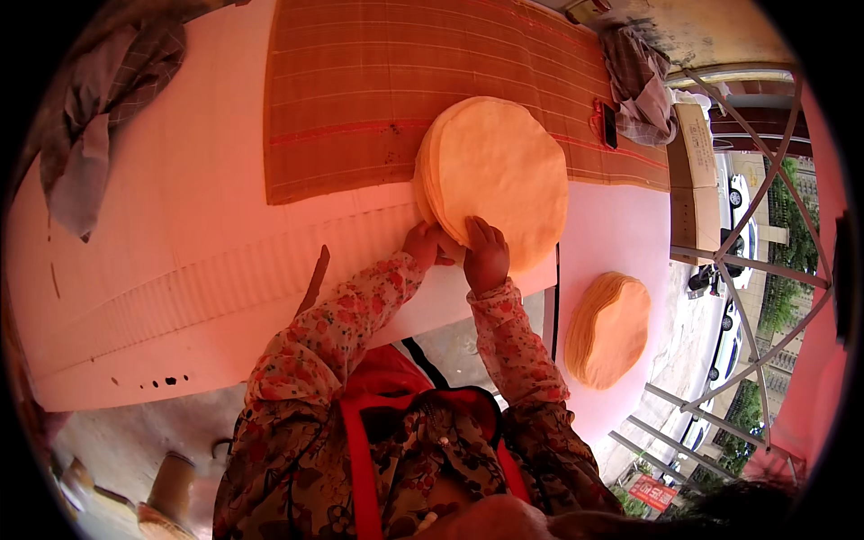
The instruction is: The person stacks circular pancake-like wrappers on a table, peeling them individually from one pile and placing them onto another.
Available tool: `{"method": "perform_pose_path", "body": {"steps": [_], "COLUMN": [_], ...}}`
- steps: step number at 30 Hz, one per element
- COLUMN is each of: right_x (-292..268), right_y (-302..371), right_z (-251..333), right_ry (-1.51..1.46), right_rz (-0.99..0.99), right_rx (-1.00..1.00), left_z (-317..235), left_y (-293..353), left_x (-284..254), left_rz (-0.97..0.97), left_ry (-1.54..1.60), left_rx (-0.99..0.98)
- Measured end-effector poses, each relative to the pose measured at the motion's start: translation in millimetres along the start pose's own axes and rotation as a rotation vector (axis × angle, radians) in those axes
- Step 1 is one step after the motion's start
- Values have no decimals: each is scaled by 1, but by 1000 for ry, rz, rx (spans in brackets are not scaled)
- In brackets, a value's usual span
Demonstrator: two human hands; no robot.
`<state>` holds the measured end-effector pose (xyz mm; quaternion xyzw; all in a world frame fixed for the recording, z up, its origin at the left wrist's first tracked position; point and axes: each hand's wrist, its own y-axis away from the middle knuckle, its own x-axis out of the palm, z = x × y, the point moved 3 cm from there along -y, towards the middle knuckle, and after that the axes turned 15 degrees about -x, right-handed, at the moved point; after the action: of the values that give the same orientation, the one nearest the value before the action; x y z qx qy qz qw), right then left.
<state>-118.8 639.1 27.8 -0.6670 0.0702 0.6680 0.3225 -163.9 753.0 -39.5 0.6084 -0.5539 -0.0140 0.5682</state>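
Observation:
A tall stack of thin, round flatbreads [504, 171] rests partly on a brown woven mat and partly on the white table near its front edge. My right hand [487, 256] is closed over the stack's near rim, fingertips on the top sheet. At the lower left rim, my left hand [423, 245] is closed with bent fingers against the sheet edges, some of them out of sight. Both forearms wear flowered sleeves. A second, smaller flatbread stack [608, 330] sits to the right on another white surface.
The brown mat [351, 99] spans the far table. A narrow stick [315, 279] lies by my left forearm. Bunched checked cloths lie far left [90, 126] and far right, near a black phone [609, 127]. A cardboard box [693, 180] and metal frame [765, 261] stand at right.

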Motion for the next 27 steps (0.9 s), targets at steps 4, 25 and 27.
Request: {"method": "perform_pose_path", "body": {"steps": [4,25,27], "right_x": [-9,-12,-8], "right_y": [5,2,10], "right_z": [-25,-38,-42], "right_ry": [-294,-641,-537], "right_rz": [-1,-23,1], "right_rx": [63,270,202], "left_z": [-5,-23,-23], "left_y": [4,-3,1], "left_x": [0,-9,-1], "left_rz": [129,78,44], "left_ry": [76,-21,-65], "left_rx": [-72,-127,-101]}}
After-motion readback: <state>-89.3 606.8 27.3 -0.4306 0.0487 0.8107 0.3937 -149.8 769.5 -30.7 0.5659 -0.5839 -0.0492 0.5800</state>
